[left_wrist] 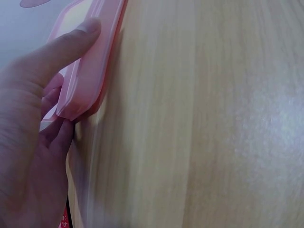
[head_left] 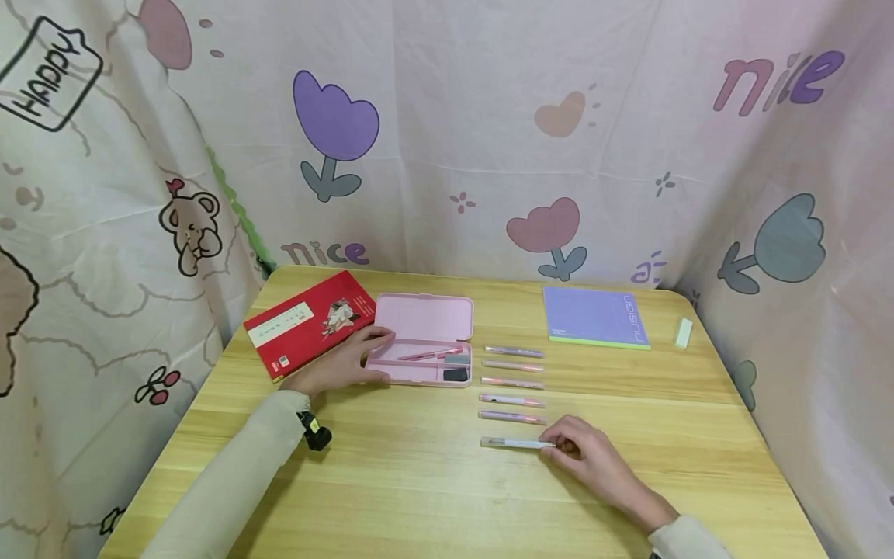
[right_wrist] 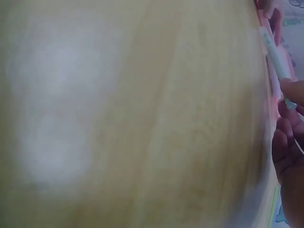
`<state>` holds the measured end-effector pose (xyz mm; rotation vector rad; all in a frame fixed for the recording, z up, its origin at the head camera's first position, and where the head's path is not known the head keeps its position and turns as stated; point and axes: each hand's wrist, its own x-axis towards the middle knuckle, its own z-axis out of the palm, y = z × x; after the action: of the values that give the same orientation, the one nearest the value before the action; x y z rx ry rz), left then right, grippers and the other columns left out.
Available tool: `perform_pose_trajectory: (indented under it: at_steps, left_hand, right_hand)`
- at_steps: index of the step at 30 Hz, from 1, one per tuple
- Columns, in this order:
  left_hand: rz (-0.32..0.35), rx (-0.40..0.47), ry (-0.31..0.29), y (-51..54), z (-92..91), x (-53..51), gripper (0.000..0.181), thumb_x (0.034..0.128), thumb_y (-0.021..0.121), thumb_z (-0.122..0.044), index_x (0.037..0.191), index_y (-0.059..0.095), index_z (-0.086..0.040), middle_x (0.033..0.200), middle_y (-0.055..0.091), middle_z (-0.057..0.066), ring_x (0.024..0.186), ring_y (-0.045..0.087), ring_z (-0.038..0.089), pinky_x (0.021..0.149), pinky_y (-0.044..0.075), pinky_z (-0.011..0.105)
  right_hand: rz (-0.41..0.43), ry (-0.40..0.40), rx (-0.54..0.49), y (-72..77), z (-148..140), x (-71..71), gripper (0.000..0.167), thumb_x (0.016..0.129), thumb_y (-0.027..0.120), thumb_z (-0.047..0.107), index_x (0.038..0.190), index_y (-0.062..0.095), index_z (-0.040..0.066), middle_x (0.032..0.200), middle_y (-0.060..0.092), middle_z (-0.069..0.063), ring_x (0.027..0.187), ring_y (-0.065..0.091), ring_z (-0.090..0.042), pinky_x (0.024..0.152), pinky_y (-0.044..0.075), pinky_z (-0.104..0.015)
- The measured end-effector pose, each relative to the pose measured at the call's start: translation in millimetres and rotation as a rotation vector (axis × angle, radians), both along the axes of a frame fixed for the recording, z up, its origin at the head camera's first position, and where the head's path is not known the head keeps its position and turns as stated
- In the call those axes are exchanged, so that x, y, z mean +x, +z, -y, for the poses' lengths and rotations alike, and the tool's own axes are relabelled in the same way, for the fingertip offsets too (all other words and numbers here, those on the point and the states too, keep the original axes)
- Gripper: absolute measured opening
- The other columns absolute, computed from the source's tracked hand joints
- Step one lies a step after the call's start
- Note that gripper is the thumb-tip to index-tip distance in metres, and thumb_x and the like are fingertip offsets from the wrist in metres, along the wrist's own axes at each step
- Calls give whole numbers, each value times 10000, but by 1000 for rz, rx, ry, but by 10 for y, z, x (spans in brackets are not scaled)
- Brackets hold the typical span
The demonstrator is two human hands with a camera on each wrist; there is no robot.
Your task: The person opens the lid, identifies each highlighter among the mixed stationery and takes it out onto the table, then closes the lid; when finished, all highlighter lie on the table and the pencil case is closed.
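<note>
A pink pencil case (head_left: 419,381) lies with its lid up; inside are a red-and-white pen (head_left: 433,355), a grey block (head_left: 457,359) and a black block (head_left: 455,375). My left hand (head_left: 342,361) holds the case's left end, thumb along its front side in the left wrist view, where the case (left_wrist: 88,80) also shows. Between thumb and fingertips my right hand (head_left: 587,458) pinches one end of a white pen with a clear cap (head_left: 513,443). In the right wrist view that pen (right_wrist: 275,54) slants away from the hand. Several capped pens (head_left: 512,400) lie in a column beyond it.
Behind the left hand lies a red book (head_left: 307,318), close against the case. A purple notebook (head_left: 594,317) sits at the back right, with a pale green eraser-like block (head_left: 684,332) near the table's right edge. Patterned curtains (head_left: 447,155) border the table.
</note>
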<state>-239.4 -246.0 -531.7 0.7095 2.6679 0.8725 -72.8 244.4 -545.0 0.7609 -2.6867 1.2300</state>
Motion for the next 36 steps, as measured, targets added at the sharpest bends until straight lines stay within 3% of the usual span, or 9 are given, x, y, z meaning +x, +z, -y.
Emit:
perform_pose_trajectory:
  at_steps: [7, 14, 36]
  left_hand:
    - [9, 2, -1, -2, 0, -3, 957, 886, 856, -573, 1688, 436, -262, 1735, 364, 55, 1571, 361, 358, 1231, 380, 717]
    - [3, -11, 7, 13, -8, 7, 961, 879, 862, -571, 1685, 442, -260, 1730, 376, 54, 1567, 365, 360, 1224, 375, 730]
    - [0, -18, 14, 7, -4, 1, 974, 865, 872, -563, 1686, 440, -264, 1729, 382, 60, 1567, 359, 371, 1208, 380, 745]
  right_hand:
    - [-6, -23, 28, -6, 39, -19, 161, 958, 840, 140, 1078, 789, 236, 981, 670, 176, 842, 588, 36, 693, 557, -207]
    - [61, -71, 77, 10, 73, -52, 120, 968, 841, 180, 1062, 810, 249, 971, 659, 163, 798, 557, 42, 660, 527, -192]
    - [47, -55, 84, 12, 103, -42, 134, 971, 843, 182, 1085, 796, 234, 981, 652, 134, 777, 532, 18, 643, 508, -196]
